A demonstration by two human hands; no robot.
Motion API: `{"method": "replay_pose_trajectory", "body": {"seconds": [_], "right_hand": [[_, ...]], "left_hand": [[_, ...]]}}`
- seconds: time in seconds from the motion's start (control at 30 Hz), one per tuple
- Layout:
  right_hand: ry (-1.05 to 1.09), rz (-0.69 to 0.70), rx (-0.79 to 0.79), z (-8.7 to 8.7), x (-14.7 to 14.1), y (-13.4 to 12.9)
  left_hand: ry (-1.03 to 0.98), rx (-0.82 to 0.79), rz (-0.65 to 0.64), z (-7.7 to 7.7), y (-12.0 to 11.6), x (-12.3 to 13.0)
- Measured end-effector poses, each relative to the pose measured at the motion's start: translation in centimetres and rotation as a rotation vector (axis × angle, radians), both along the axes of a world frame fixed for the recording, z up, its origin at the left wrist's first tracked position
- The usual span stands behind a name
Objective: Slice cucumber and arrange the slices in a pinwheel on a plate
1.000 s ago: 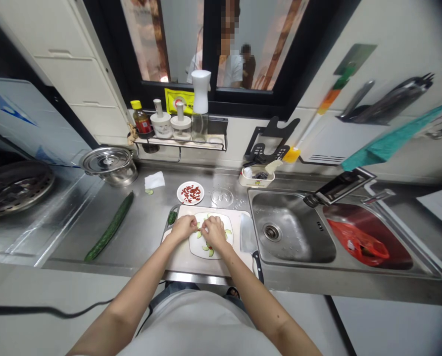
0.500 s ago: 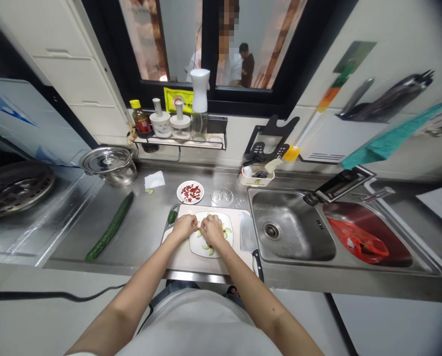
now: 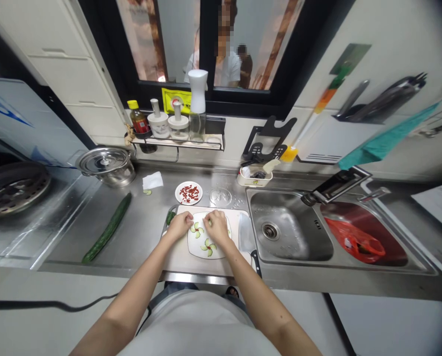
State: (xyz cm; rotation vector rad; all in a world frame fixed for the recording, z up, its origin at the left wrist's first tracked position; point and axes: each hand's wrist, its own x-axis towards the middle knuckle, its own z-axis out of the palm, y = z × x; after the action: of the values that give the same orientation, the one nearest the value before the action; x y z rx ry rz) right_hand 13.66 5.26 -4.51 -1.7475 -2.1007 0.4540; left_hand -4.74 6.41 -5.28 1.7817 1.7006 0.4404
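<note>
The two hands have drawn apart since the earlier frame. Left of the cutting board (image 3: 172,262), a cucumber (image 3: 107,230) slants toward the counter's (image 3: 142,222) front edge. The left hand (image 3: 179,225) is at the plate's (image 3: 195,248) upper-left edge; cucumber slices (image 3: 208,247) form pinwheels on it. The right hand (image 3: 217,227) covers its upper right. I cannot tell either grip's state.

Both forearms extended forward and converging, left hand (image 3: 181,225) palm down with fingers curled, right hand (image 3: 216,226) likewise, hands apart, fingertips pointing inward
</note>
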Motion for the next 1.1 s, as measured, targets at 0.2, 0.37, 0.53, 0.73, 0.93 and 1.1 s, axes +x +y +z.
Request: {"method": "replay_pose_trajectory", "body": {"seconds": [0.2,0.37,0.53,0.73,0.93,1.1], "right_hand": [[0.201,-0.151,0.209,2.8,5.2,-0.6],[0.272,-0.259,0.162,2.6,8.6,-3.2],[0.283,-0.337,-0.098,-0.1,9.0,-6.8],[0.189,-0.42,-0.357,-1.7,7.7,-9.0],[0.2,-0.415,-0.449,-1.4,7.1,-8.5],[0.253,-0.408,-0.444,-1.9,6.8,-8.2]], "left_hand": [[-0.131,0.03,0.1,-1.9,-0.1,-2.6],[-0.192,0.005,0.121,-2.9,-1.4,-4.1],[-0.215,-0.046,0.145,-2.8,-2.8,-4.4],[-0.217,-0.19,0.152,-2.1,-3.8,-3.5],[-0.159,-0.254,0.065,-1.6,-4.7,-2.0],[-0.156,-0.298,0.058,-0.9,-5.1,-1.1]]}}
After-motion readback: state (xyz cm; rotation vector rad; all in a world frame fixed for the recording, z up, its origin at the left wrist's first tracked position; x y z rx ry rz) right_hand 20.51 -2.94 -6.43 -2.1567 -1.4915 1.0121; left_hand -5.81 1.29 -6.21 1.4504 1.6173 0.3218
